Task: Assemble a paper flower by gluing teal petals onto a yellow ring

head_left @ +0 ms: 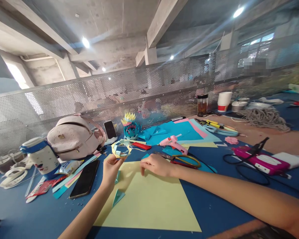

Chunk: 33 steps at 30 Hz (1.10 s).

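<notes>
Between the thumb and fingers of my left hand (111, 167) is a pale yellow and light blue folded-paper ring (121, 148), raised above the table. My right hand (155, 165) hovers or rests at the far edge of a yellow paper sheet (154, 205), its fingers curled together; what they pinch, if anything, is hidden. Folded light blue paper triangles lie on the sheet's left side, the nearer triangle (118, 197) in plain view. Just beyond my right hand are yellow-handled scissors (189, 160) and a pink glue gun (173, 143).
A blue and yellow paper lotus (131, 126) stands behind, beside a red utility knife (141, 146) and blue paper sheets (175, 129). At left are a phone (85, 179), a bottle (41, 157) and a pink backpack (72, 137). A magenta device (264, 162) with black cable lies right.
</notes>
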### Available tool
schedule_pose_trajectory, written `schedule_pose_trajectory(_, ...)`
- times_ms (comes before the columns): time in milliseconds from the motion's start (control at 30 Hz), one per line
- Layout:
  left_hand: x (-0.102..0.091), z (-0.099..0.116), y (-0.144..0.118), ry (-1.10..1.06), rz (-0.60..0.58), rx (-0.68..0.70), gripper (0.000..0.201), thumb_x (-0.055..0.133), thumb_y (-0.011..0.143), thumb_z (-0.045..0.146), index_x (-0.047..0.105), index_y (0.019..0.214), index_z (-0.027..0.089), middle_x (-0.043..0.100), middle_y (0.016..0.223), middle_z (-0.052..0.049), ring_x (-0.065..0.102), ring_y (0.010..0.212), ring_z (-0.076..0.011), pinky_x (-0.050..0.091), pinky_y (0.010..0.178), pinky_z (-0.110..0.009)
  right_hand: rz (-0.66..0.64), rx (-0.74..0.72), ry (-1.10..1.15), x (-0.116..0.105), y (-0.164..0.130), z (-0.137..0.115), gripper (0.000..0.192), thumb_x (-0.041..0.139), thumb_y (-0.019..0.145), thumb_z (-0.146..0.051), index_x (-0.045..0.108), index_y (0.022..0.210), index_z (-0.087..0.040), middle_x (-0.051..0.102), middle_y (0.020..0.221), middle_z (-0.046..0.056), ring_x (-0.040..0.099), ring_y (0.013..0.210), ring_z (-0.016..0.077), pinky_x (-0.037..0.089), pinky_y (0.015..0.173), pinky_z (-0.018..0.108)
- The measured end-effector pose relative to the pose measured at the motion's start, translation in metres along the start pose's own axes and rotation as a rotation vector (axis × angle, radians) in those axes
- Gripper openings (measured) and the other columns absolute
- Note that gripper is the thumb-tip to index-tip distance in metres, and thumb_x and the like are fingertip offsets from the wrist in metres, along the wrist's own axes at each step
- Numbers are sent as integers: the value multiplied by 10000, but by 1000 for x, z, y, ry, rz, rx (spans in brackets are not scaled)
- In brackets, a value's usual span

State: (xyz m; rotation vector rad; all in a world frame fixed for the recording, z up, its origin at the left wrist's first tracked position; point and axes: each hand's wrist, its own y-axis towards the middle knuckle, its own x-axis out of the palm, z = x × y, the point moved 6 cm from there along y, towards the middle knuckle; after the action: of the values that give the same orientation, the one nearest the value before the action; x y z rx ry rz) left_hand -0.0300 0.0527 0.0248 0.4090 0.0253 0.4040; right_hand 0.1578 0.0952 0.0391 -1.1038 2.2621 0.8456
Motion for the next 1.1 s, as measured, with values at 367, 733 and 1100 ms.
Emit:
schedule_pose_trajectory(367, 0, -2, 0, -3, -2, -4, 303, 828, 613, 336, 782, 864, 173, 782, 872, -69, 692, 886, -263, 522, 803, -332, 308, 262, 1029, -8, 7, 37, 497, 621, 872, -433, 497, 1347, -355, 489, 1434, 22, 552, 584, 55, 497, 536, 219)
schedule_pose_trajectory(733, 0, -2, 0, 0, 6, -12, 329, 829, 611, 349, 781, 880, 166, 781, 883, -78, 693, 902, -277, 525, 813, -347, -91, 152, 1065, -6, 7, 12, 451, 637, 850, -395, 395, 545, -168, 252, 476, -98, 163, 426, 47, 132, 434, 234)
schedule_pose_trajectory(1100, -1, -1, -1, -17, 0, 3, 297, 821, 631, 336, 782, 874, 170, 780, 879, -70, 692, 889, -261, 522, 804, -328, -20, 429, 851, 9, 2, 29, 315, 667, 810, -406, 640, 687, -117, 723, 845, 113, 655, 812, 169, 476, 637, 236)
